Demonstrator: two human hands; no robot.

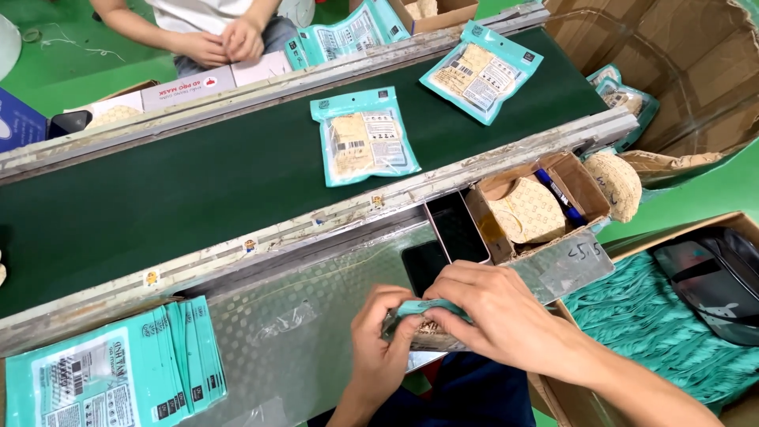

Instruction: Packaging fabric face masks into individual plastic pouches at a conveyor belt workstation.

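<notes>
A dark green conveyor belt (182, 186) is running diagonally across the view, framed by worn metal rails, with green floor showing beyond it. A patterned metal shelf (300, 316) is sitting below the near rail.

Both of the person's hands are working close together at the shelf's near edge. The left hand (382, 348) is curling its fingers round the left end of a teal pouch (423, 320); the right hand (494, 308) is lying over the top of it, fingers pinching the upper edge. Most of the pouch is hiding under the two hands, so only a teal strip and a beige patterned patch are showing.

Two filled teal packets are lying flat on the belt, one nearer the middle (364, 146), one farther right (481, 71). A fanned stack of empty teal pouches (118, 372) is resting at lower left, cut off by the frame. Two dark phones (443, 241) are lying beside a small cardboard box (538, 205) holding beige patterned masks and a blue pen (560, 196). A large carton (672, 71) at upper right is catching packets past the belt end; its contents are hard to make out.

Across the belt another person's hands (225, 43) are meeting over a white box; that figure is cut off above the chest.
</notes>
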